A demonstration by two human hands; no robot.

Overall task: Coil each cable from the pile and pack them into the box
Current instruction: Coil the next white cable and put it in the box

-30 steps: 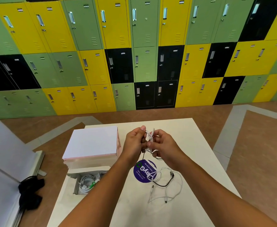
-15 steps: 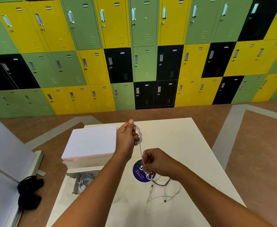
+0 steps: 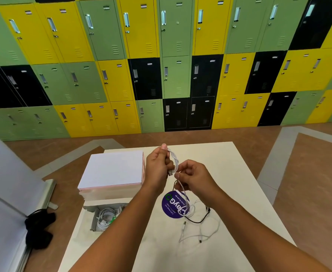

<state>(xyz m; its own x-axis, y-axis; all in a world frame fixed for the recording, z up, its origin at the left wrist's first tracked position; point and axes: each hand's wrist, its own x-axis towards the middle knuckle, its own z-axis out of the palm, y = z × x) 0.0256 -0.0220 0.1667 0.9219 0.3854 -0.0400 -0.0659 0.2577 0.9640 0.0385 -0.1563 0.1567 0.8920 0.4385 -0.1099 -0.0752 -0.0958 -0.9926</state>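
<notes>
At the near left corner of the desk [image 3: 239, 183] the open box [image 3: 93, 220] holds a few coiled cables [image 3: 106, 216], and a white stack [image 3: 112, 169] stands just behind it. Next along, our left hand [image 3: 157, 169] is raised above the desk, its fingers [image 3: 164, 154] curled and pinching a small bundle of loops of the white cable [image 3: 174, 160], which we judge to be half coiled. Just beside it, our right hand [image 3: 197, 178] pinches the free run of that cable between thumb and fingertips. The tail drops past a purple sticker [image 3: 173, 207] into the pile [image 3: 198, 226], where white leads and a black one lie crossed, to the right of the box. To do this step well we should lay each new turn over the loops at the same size and let the line slide through the right-hand pinch so twists run out — and lift the tail free of the black lead before it drags the pile along. The finished bundle then goes left, into the box beside the others.
</notes>
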